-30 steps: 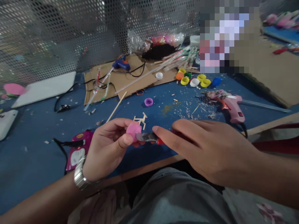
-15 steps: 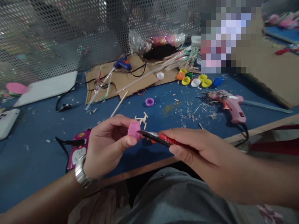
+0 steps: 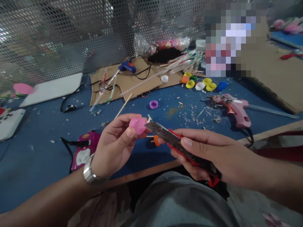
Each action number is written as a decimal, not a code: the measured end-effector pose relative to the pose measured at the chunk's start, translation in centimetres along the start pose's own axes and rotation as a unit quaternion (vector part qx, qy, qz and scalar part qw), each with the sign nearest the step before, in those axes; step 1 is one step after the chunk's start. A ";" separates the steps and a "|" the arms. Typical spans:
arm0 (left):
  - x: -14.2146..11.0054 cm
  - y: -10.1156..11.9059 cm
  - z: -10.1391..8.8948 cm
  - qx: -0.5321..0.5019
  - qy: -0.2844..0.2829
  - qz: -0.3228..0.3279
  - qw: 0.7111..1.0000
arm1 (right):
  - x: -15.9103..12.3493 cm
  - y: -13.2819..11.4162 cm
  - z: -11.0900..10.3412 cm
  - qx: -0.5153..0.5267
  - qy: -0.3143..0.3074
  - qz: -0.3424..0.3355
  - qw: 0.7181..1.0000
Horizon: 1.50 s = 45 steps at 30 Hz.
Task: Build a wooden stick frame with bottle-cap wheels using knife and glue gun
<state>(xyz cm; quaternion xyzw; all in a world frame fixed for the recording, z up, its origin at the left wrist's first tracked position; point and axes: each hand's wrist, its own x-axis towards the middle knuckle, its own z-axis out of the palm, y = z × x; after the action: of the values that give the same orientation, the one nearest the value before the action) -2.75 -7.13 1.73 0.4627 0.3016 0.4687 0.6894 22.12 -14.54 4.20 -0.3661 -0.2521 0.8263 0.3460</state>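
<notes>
Between the thumb and fingers of my left hand [image 3: 118,142] is a pink bottle cap [image 3: 137,125], its flat top turned towards me. My right hand [image 3: 201,151] is wrapped round a red and black utility knife [image 3: 177,142]. The blade's tip is at the cap's right edge; whether it cuts in cannot be seen. Behind the blade, a small frame of wooden sticks [image 3: 149,118] is mostly hidden. An orange piece [image 3: 155,140] lies on the table just beyond my right fingers. A purple cap [image 3: 153,104] rests farther back.
A pink glue gun [image 3: 240,110] lies at the right, near plastic shavings. Yellow caps [image 3: 190,84] and others are grouped behind it. A blue glue gun [image 3: 127,66] sits on cardboard [image 3: 142,78]. At left are a magenta box [image 3: 88,145] with a cord and a white board [image 3: 52,89].
My left hand has turned the pink cap so its top faces me. My right hand has rotated the knife, showing the blade's broad side. The view has shifted slightly.
</notes>
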 end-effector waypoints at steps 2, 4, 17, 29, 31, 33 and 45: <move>0.1 0.1 0.2 -0.034 -0.004 -0.016 0.999 | -0.2 0.1 -0.4 0.001 0.009 -0.025 1.000; 0.3 0.3 0.3 -0.056 -0.005 -0.032 0.998 | -0.3 0.1 -0.8 -0.008 0.025 -0.047 0.999; 0.1 0.0 -0.1 -0.042 -0.016 -0.037 0.998 | -0.3 -0.6 -1.1 -0.217 0.106 -0.139 0.961; 0.2 -0.6 -0.5 0.026 -0.006 0.006 1.000 | -1.3 0.0 -2.8 -0.390 0.132 -0.184 0.893; 0.2 -0.7 -0.5 0.043 -0.005 0.034 0.998 | -1.5 0.0 -2.9 -0.406 0.143 -0.194 0.882; 0.2 -0.8 -0.6 0.072 -0.009 0.053 0.996 | -1.6 -0.1 -2.9 -0.434 0.144 -0.202 0.866; -0.2 0.1 0.3 0.149 -0.051 0.069 0.985 | -1.7 -0.5 -2.0 -0.607 0.058 -0.236 0.757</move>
<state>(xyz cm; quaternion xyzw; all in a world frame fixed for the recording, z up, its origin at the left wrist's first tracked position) -2.59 -7.44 1.99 0.6030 0.2996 0.4408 0.5937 24.71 -15.17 4.01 -0.4752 -0.7584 0.3700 0.2493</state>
